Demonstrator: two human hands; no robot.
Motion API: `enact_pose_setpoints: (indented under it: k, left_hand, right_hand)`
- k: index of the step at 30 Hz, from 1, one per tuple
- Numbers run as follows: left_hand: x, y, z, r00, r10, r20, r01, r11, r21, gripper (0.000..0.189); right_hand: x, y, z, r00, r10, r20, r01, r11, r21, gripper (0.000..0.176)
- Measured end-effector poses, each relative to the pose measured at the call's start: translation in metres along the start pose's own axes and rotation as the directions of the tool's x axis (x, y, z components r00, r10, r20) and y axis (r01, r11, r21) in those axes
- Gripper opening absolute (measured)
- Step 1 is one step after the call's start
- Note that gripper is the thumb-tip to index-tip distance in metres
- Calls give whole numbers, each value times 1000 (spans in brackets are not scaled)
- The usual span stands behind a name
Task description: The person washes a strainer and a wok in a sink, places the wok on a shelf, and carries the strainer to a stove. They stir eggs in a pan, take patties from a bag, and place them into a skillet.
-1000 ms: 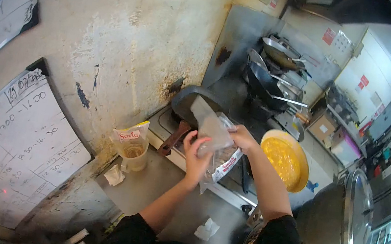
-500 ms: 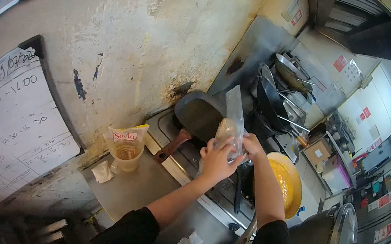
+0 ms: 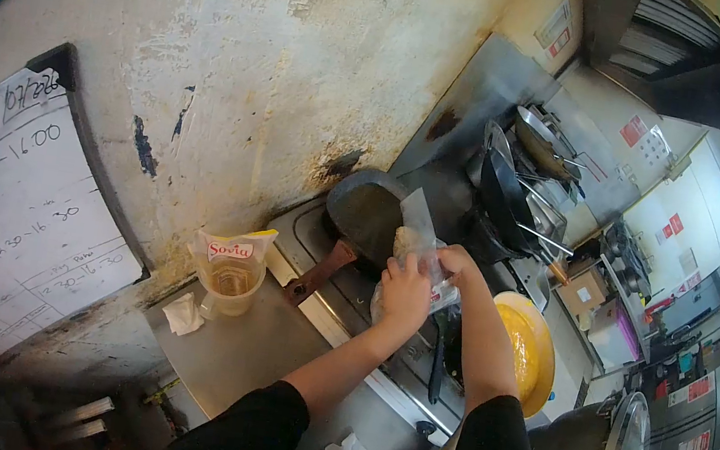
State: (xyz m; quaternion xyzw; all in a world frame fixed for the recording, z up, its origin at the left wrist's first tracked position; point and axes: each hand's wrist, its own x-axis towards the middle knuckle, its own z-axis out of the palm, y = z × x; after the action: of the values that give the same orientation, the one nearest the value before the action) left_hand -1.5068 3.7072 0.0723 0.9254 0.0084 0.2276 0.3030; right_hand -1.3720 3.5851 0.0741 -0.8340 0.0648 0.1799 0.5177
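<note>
Hands [image 3: 407,292] lowered bag [image 3: 417,229] toward pan [image 3: 367,210].

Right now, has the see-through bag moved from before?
Yes. The bag has dropped lower: a moment ago its top stood above the far rim of the dark pan, and now it sits below that rim.

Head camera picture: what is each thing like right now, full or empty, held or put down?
plastic bag: held up, pale food inside.
left hand: gripping the bag.
right hand: gripping the bag.
frying pan: empty, on the stove.
yellow bowl: holds yellow mix.
oil pouch: standing upright in a cup.
</note>
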Motion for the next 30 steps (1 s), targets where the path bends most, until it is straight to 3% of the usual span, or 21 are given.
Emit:
enact_pose_setpoints:
  k: [9,12,14,17,20,24,26,30]
  left_hand:
    - [6,0,6,998,-35,-42,38,998,53,36]
    - [10,-5,3,997,-46,-59,45,999,-20,32]
    - [13,-8,2,998,-39,-48,31,987,-156,25]
    - [11,-7,5,993,-18,-118,8,996,-84,23]
    - [12,-4,6,993,-32,-111,22,995,-97,22]
    - [14,-2,-1,998,-27,-61,20,992,-122,22]
    - [12,3,-7,984,-152,-98,125,964,-233,24]
    - [10,-1,-3,993,-17,-114,7,997,-81,23]
  right_hand:
    - [10,4,4,988,-59,-146,12,953,-304,23]
    - [2,3,-1,996,-83,-33,71,959,-273,24]
    - [-16,-8,-5,990,79,117,-76,997,-33,25]
    - [-17,-8,2,998,50,33,-45,987,-153,13]
    - [-24,-13,13,998,39,-40,-41,998,-54,16]
    - [-12,-4,15,992,60,-114,-67,996,-55,17]
    - [-11,-5,17,977,85,-198,-97,994,-50,17]
    - [-42,-28,18,990,96,-107,-99,995,-19,29]
